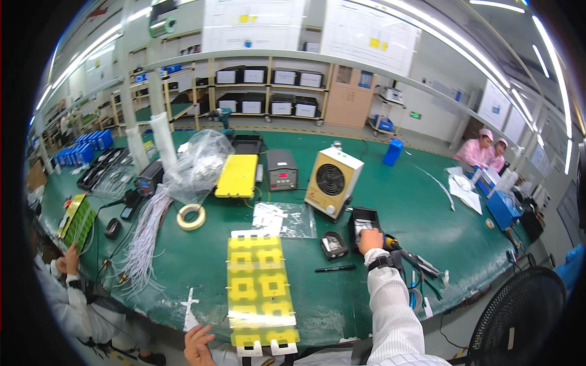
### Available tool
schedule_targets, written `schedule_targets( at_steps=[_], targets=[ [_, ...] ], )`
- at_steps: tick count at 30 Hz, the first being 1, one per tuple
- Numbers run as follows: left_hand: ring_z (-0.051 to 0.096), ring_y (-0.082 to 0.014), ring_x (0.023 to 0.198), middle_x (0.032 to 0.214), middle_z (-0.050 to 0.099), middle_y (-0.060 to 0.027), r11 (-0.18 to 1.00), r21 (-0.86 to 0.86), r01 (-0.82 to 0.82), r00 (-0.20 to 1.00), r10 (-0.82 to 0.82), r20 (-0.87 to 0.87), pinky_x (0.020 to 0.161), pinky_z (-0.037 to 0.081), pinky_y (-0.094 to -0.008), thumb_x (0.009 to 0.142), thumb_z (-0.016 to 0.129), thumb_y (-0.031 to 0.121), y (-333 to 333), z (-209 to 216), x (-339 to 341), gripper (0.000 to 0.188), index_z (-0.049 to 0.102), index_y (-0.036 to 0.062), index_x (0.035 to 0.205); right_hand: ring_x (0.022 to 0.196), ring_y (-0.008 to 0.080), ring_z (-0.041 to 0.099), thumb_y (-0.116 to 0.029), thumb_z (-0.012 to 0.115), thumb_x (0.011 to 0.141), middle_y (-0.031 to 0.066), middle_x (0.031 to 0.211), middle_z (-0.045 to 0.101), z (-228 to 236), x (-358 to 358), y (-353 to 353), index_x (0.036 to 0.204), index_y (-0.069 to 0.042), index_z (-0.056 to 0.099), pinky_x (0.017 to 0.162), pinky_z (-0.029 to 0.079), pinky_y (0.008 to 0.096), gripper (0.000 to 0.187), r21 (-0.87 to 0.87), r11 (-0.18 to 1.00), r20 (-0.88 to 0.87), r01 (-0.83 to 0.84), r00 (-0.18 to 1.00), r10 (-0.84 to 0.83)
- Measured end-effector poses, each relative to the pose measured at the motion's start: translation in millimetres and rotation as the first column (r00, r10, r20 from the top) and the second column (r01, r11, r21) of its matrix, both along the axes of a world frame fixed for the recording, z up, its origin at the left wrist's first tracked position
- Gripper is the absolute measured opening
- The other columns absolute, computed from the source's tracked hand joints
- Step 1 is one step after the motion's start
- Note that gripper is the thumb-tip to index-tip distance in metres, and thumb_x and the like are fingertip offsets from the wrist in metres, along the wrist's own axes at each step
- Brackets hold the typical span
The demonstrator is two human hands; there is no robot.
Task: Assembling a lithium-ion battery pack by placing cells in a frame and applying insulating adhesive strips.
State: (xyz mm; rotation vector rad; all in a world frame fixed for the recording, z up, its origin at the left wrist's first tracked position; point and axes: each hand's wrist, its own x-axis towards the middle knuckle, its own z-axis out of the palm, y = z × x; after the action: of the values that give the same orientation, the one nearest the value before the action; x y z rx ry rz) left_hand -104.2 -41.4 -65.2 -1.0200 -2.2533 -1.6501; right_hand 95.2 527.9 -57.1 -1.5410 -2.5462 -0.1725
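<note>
My right hand (370, 240) reaches into a small black bin (360, 215) that holds light-coloured small parts. Its fingertips are hidden inside, so their grip cannot be seen. By the table's front edge, my left hand (198, 345) has its fingers apart and holds nothing visible. Just beyond it lies a torn-looking white piece (190, 310). Between my hands rests a long yellow panel (259, 287) with square cut-outs under a clear shiny cover and white tabs at its ends. A black pen (335, 268) and an open black box of small metal parts (334, 246) are near my right forearm.
An ionizer fan (334, 182), a soldering station (281, 170), a yellow tray (237, 175) and masking tape (191, 217) stand beyond the panel. White wires (143, 244) spread leftward. Hand tools (421, 263) lie right. A co-worker's hands (68, 261) hold a green-yellow piece at left; a black fan (519, 317) stands right.
</note>
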Motion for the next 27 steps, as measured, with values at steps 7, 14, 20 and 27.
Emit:
schedule_targets(
  at_steps=[7,14,20,27],
  targets=[
    [0.066,-0.0324,0.107,0.102,0.076,-0.0148,0.997,0.074,0.003,0.988,-0.015,0.157,0.097,0.048,-0.0429,0.099,0.056,0.017,15,64,31,0.028,0.073,-0.0017,0.087,0.099,0.0350,0.066,-0.008,0.068,0.081,0.0182,0.100,0.068,15,-3,10,0.096,-0.006,0.072,0.084,0.057,0.0441,0.016,0.073,0.997,0.134,-0.039,0.991,0.029],
    [0.067,-0.0297,0.102,0.099,0.076,-0.0141,0.989,0.129,0.077,0.978,-0.100,0.183,0.094,0.050,-0.0414,0.097,0.060,0.014,18,66,34,0.022,0.073,-0.0023,0.088,0.089,0.0421,0.066,0.001,0.065,0.082,0.0212,0.093,0.066,14,18,2,0.099,-0.001,0.061,0.079,0.052,0.0512,0.017,0.183,0.983,-0.193,-0.037,0.979,0.072],
    [0.068,-0.0282,0.095,0.094,0.076,-0.0149,0.982,0.148,0.115,0.970,-0.143,0.195,0.090,0.051,-0.0407,0.097,0.060,0.013,14,65,37,0.022,0.072,-0.0036,0.087,0.093,0.0402,0.068,-0.009,0.067,0.087,0.0179,0.097,0.071,32,7,-12,0.101,-0.008,0.067,0.080,0.053,0.0511,0.014,0.052,0.996,-0.283,0.070,0.958,-0.052],
    [0.068,-0.0290,0.096,0.097,0.076,-0.0142,0.980,0.161,0.117,0.969,-0.148,0.200,0.086,0.052,-0.0393,0.096,0.060,0.012,8,63,34,0.018,0.072,-0.0021,0.094,0.084,0.0421,0.067,-0.015,0.066,0.091,0.0183,0.093,0.071,36,12,-7,0.097,-0.006,0.066,0.074,0.051,0.0495,0.011,0.173,0.982,-0.517,0.077,0.856,0.024]
  ],
)
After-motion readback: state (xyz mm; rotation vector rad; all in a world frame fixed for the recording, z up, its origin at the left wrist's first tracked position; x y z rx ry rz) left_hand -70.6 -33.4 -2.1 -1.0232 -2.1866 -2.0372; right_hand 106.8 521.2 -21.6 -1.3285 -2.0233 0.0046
